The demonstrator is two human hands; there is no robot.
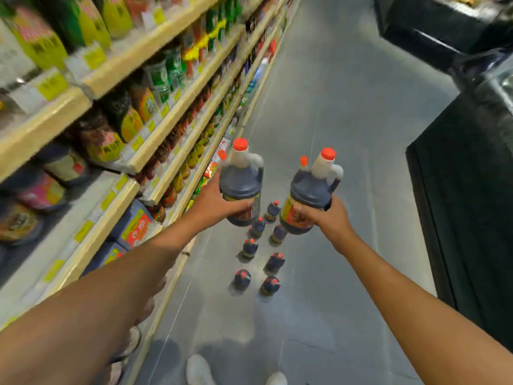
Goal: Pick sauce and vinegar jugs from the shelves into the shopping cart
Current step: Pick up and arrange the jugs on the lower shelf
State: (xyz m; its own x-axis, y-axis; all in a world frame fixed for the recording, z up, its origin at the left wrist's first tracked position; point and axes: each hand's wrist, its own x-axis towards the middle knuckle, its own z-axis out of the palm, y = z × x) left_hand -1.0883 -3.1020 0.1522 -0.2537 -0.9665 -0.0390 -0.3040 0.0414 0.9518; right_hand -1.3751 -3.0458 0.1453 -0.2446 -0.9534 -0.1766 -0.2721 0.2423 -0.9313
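Hands apart: left hand (219,202) grips left jug (241,180), right hand (326,218) grips right jug (308,194), each round the belly, upright, right of the shelves (111,79), probably carry-ready for an unseen cart, above spare jugs (275,262).

Left hand (219,205) grips dark red-capped plastic sauce jug (241,182); right hand (326,218) grips a matching second jug (309,198). Eight small dark jugs (273,262) stand on grey floor (347,112) beside stocked wooden shelves (155,151).
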